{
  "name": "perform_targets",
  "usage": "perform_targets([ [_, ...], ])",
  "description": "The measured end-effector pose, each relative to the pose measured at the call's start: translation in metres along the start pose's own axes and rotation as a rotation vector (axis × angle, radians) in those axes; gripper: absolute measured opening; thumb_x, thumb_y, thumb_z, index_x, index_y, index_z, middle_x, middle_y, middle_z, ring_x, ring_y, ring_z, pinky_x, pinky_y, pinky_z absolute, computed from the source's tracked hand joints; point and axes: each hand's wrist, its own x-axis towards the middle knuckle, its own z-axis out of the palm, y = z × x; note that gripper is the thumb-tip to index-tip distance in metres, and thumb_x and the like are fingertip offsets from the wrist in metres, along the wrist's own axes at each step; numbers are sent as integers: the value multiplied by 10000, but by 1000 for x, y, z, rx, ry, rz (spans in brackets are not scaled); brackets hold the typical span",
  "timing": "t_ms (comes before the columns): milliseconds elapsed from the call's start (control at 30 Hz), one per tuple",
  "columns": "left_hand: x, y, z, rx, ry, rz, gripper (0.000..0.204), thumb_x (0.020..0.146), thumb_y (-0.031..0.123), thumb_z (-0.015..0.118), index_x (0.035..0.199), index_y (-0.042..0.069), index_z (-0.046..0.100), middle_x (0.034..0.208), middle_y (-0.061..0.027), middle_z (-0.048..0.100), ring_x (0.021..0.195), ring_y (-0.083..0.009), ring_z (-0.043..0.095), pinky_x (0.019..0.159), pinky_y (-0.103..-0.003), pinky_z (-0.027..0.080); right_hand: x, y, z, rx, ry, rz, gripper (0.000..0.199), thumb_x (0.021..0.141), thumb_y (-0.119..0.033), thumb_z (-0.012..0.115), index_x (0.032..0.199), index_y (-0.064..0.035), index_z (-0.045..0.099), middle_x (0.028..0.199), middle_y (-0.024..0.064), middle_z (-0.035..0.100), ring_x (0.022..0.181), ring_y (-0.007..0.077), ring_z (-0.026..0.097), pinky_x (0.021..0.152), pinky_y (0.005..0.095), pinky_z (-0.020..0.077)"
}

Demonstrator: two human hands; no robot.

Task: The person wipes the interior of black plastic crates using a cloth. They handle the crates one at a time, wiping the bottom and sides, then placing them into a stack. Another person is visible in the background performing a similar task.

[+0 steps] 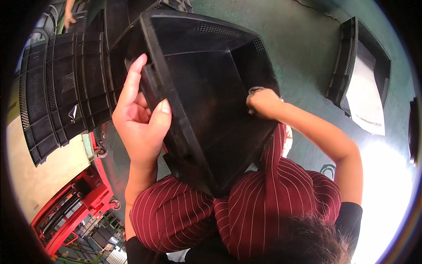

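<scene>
We hold the black plastic crate (206, 97) tilted on our lap: left hand (140, 119) clamped over its near rim, thumb inside; right hand (263, 103) pressed inside against the far wall, a rag under its fingers, it seems. Stiff, light, bulky; the rim grips best.

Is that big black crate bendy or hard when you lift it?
Probably hard: the black crate keeps straight walls while the left hand grips its rim. Likely light for its size, with thin, vented plastic walls. It may tip, resting tilted on the lap.
</scene>
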Motion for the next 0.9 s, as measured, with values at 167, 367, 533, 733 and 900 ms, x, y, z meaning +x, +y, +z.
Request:
perform_targets([
  [167, -4, -2, -5, -23, 50, 3, 596, 694, -61, 468, 1262, -56, 288, 1116, -130, 493, 979, -137, 510, 839, -224, 387, 3, 56, -39, -18, 719, 229, 198, 569, -17, 567, 753, -73, 520, 751, 110, 569, 774, 297, 541, 640, 383, 461],
  [367, 2, 0, 4, -30, 11, 21, 586, 702, -44, 478, 1257, -54, 289, 1113, -130, 494, 965, -136, 516, 834, -232, 393, 84, 69, -71, 259, 1247, 572, 263, 610, -104, 625, 851, -43, 539, 828, 145, 569, 814, 316, 532, 732, 378, 433],
  [533, 1, -2, 2, -15, 18, 15, 596, 704, -13, 496, 1260, -49, 282, 1110, -134, 497, 952, -134, 524, 818, -226, 399, 93, 43, -35, 321, 1172, 507, 287, 638, -86, 596, 892, -12, 483, 900, 206, 511, 885, 351, 477, 775, 404, 407],
  [733, 2, -11, -4, -28, 104, 1, 642, 645, -15, 467, 1260, -45, 282, 1052, -130, 537, 904, -134, 551, 792, -215, 406, 112, 18, -34, 312, 707, 495, 311, 659, -136, 579, 933, -7, 509, 903, 213, 558, 892, 368, 519, 779, 403, 443],
  [900, -3, -18, -20, -73, 75, -29, 665, 643, 7, 486, 1268, -43, 263, 1022, -136, 551, 874, -126, 552, 771, -205, 401, 117, 32, -44, 327, 483, 334, 330, 670, -165, 549, 965, -16, 546, 935, 186, 575, 931, 386, 506, 814, 400, 430],
])
